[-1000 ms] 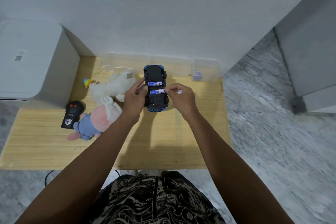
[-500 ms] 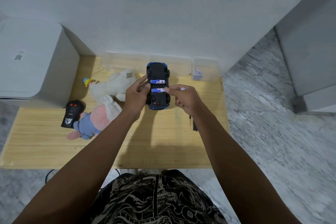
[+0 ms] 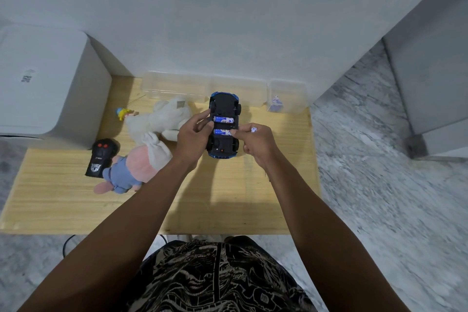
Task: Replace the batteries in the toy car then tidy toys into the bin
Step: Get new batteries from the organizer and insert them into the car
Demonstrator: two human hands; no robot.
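A blue toy car point(image 3: 224, 106) is held upside down above the wooden table point(image 3: 63, 208), its black underside up. Two blue batteries point(image 3: 224, 120) lie side by side in its open compartment. My left hand point(image 3: 193, 138) grips the car's left side. My right hand point(image 3: 255, 143) pinches the right end of the nearer battery with thumb and forefinger. A long clear plastic bin point(image 3: 174, 86) stands against the wall behind the car.
A white plush point(image 3: 159, 119), a pink and blue plush point(image 3: 134, 167), a black remote control point(image 3: 100, 157) and a small yellow toy point(image 3: 121, 113) lie on the table's left half. A small clear box point(image 3: 287, 99) holds something blue. A white box stands at the left.
The car has shifted slightly to the right and away from me. My right hand stays at the nearer battery's end, its fingers now pressed closer to the car.
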